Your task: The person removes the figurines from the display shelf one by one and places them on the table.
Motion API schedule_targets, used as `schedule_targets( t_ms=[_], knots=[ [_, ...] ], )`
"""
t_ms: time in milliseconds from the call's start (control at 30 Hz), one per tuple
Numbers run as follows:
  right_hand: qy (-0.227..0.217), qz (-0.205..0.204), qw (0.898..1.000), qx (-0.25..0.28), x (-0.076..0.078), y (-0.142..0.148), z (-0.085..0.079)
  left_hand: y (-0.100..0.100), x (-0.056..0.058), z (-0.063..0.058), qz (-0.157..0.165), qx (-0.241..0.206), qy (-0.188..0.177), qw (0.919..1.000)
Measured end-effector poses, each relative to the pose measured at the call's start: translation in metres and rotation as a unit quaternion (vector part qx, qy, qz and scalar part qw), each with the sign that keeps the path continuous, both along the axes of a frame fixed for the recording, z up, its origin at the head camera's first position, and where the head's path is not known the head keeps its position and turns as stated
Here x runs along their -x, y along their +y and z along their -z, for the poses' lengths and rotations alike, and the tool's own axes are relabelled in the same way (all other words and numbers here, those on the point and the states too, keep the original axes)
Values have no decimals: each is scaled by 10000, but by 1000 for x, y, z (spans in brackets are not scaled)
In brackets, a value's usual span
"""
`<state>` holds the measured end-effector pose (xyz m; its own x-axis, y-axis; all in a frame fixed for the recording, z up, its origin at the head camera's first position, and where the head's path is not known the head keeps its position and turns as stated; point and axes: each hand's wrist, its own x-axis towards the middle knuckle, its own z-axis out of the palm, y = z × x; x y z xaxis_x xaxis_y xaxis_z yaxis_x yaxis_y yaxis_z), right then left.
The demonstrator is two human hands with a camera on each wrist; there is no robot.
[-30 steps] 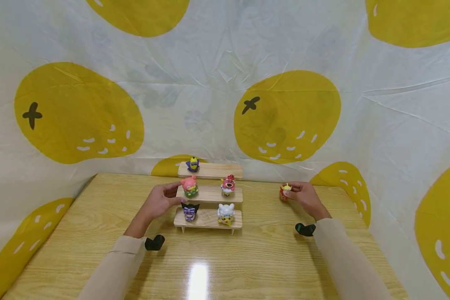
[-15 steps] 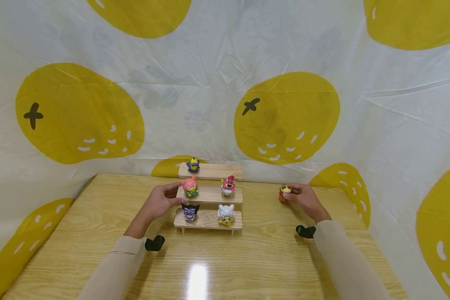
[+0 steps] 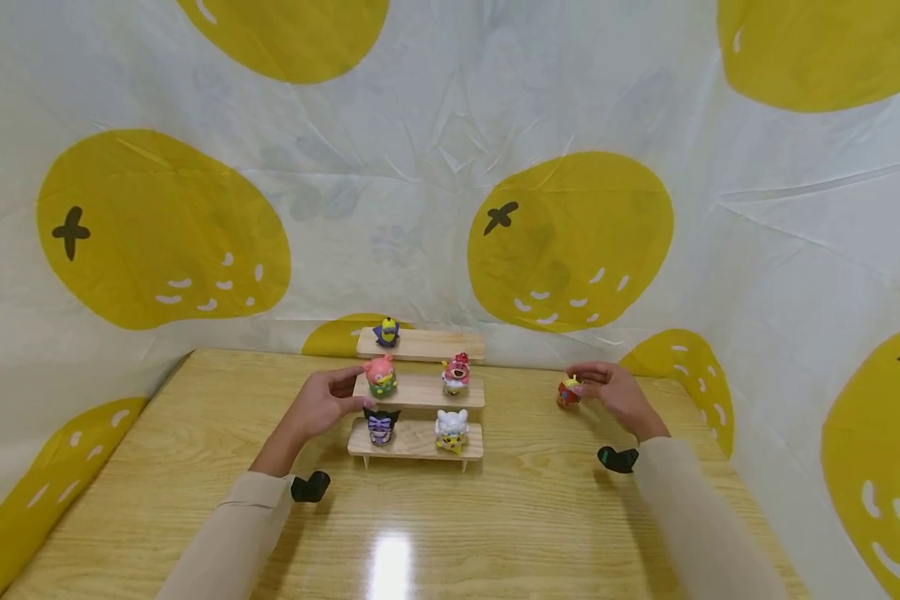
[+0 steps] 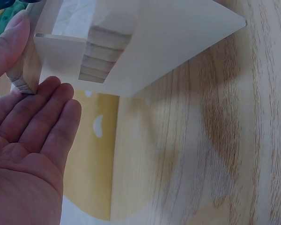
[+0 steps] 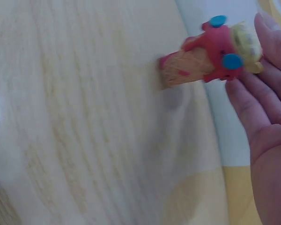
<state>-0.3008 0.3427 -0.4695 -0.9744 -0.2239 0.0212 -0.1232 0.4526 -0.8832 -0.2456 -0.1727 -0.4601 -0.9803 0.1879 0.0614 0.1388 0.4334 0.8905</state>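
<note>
A three-tier wooden display shelf [image 3: 423, 389] stands at the back of the table. My left hand [image 3: 318, 406] grips the left end of its middle tier, thumb on top and fingers at the edge in the left wrist view. A pink figurine [image 3: 380, 377] in green sits right beside that thumb. My right hand [image 3: 617, 394] is right behind a small red toy figurine [image 5: 215, 51] with blue round parts and a yellow top. The toy stands on the table; my thumb is spread away from it and my fingers are nearly straight beside it.
On the shelf sit other figurines: a yellow one in a purple cape [image 3: 387, 332], a pink bear [image 3: 456, 374], a purple-black one [image 3: 380, 427] and a white-eared yellow one [image 3: 452, 431]. A fruit-print curtain [image 3: 390, 208] rises behind the wooden table [image 3: 540, 500].
My right hand has let go of the red figurine, its fingers spreading and drawing slightly right; the toy now stands by itself. The left hand keeps its hold on the shelf.
</note>
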Motion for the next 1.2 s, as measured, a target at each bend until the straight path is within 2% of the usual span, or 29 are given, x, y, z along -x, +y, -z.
schedule_targets(
  t_ms=[233,400,667,1200],
  knots=[
    [217,147,9995,183,-5,-2,-25,0,-2,-2,-13,36,9,10000],
    [320,205,9992,115,-5,-7,-34,1,-2,-1,-2,164,-70,9998],
    [265,109,9996,69,-10,-22,-53,1,-1,-2,53,294,31,9995],
    [140,-97,9996,244,-9,-65,-72,0,2,-2,7,239,-66,9997]
  ],
)
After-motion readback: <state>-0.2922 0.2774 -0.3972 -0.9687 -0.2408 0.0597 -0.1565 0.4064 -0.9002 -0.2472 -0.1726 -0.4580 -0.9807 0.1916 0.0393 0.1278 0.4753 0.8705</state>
